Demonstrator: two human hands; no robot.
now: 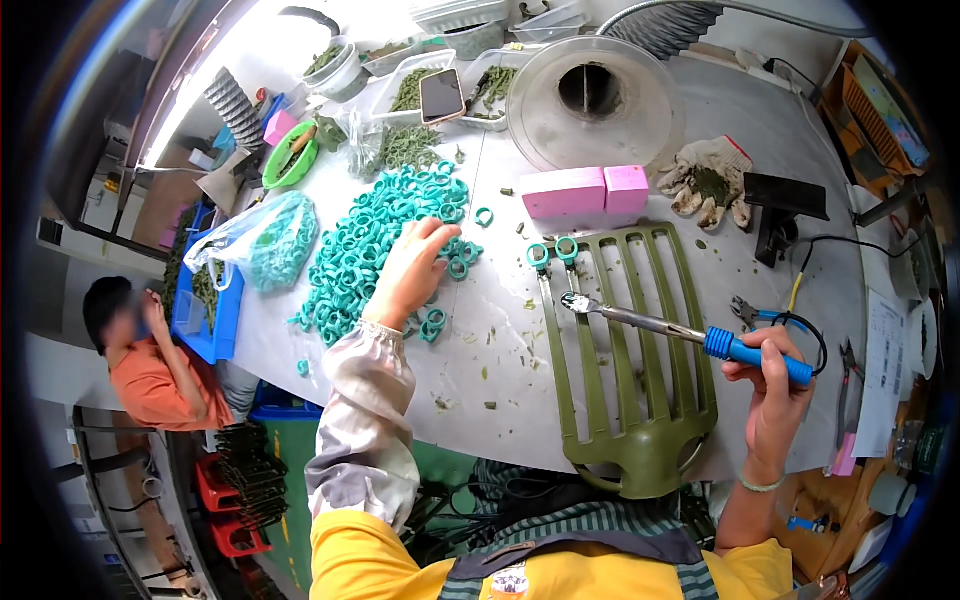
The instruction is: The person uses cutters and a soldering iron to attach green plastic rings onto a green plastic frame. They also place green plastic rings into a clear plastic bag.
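Observation:
My left hand (pixel 408 272) reaches over a heap of small teal plastic rings (pixel 365 240), its fingers spread among those at the heap's right side. I see no ring held in it. My right hand (pixel 772 395) is closed round the blue handle of a soldering iron (pixel 735 347), whose metal tip points left over an olive-green plastic rake head (pixel 640 455). The rake head lies flat, tines pointing away from me. Two teal rings (pixel 553 252) sit at the far ends of its left tines, beyond the soldering iron's tip.
Pink blocks (pixel 565 192) and a dirty work glove (pixel 708 180) lie beyond the rake head. Blue-handled pliers (pixel 745 312) and a black stand (pixel 780 215) are at right. A phone (pixel 441 97) rests on trays of green scraps. A person in orange (pixel 165 375) sits at left.

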